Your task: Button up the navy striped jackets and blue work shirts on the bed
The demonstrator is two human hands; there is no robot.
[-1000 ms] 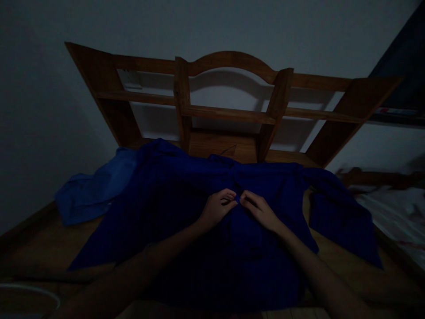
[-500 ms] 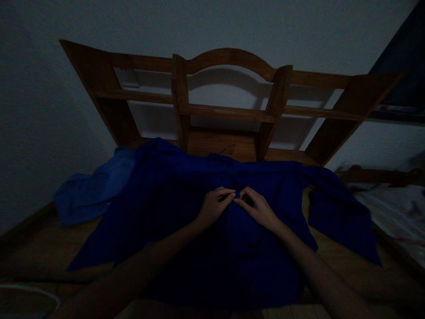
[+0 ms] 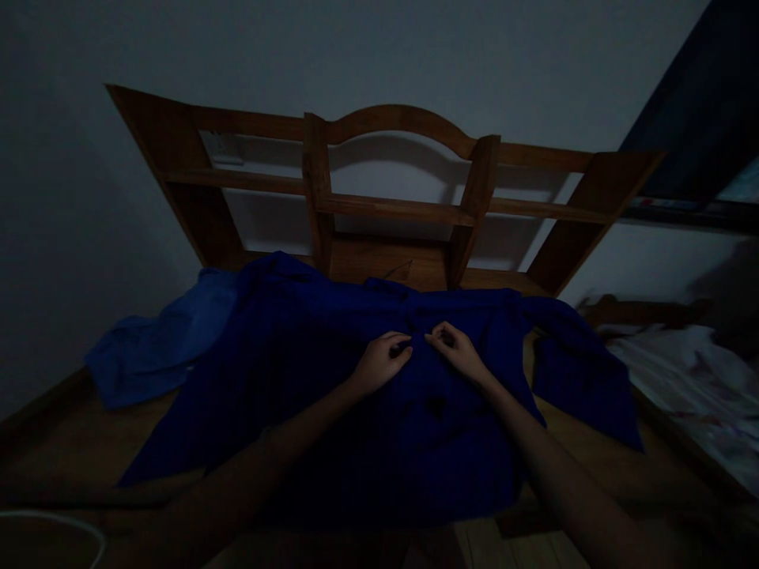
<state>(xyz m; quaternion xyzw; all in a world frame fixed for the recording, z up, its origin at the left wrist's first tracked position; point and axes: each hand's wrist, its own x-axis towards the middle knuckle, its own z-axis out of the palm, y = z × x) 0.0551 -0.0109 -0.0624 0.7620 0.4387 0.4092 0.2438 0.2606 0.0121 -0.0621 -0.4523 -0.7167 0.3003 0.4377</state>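
Right hand (image 3: pixel 459 353) slightly farther from left hand (image 3: pixel 377 363); fingers (image 3: pixel 402 359) nearly pinched, hold unclear, at creased blue cloth (image 3: pixel 349 307).

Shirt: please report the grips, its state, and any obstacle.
Left grip, right grip at shirt front; hold unclear. Shirt spread out, creased. Paler cloth at left, clear of grips.

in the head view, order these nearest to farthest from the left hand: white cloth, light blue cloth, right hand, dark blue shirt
1. Dark blue shirt: right under the left hand.
2. Right hand: close by, on the right.
3. Light blue cloth: off at the left.
4. White cloth: at the far right.
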